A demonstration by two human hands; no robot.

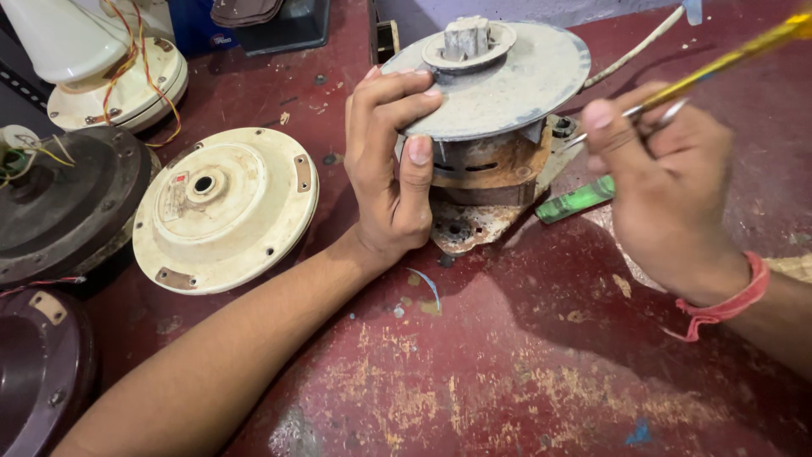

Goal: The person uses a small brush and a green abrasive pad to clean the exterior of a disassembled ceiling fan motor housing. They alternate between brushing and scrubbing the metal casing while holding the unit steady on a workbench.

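Note:
A rusty grey motor (499,93) with a wide dusty disc on top stands on the worn red table (507,372). My left hand (389,161) grips its left side, fingers over the disc rim and thumb against the rusty body. My right hand (668,195) holds a screwdriver with a yellow see-through handle (736,55), its metal tip at the motor's right side near a bracket. A green-handled tool (575,200) lies on the table under the motor's right edge, below my right hand. A red thread band circles my right wrist.
A cream round fan cover (224,207) lies left of the motor. Further left sit a dark motor housing (68,203) with wires, a cream fan part (118,76) with red and yellow wires, and a maroon cover (34,372). A white cord (634,51) runs behind the motor.

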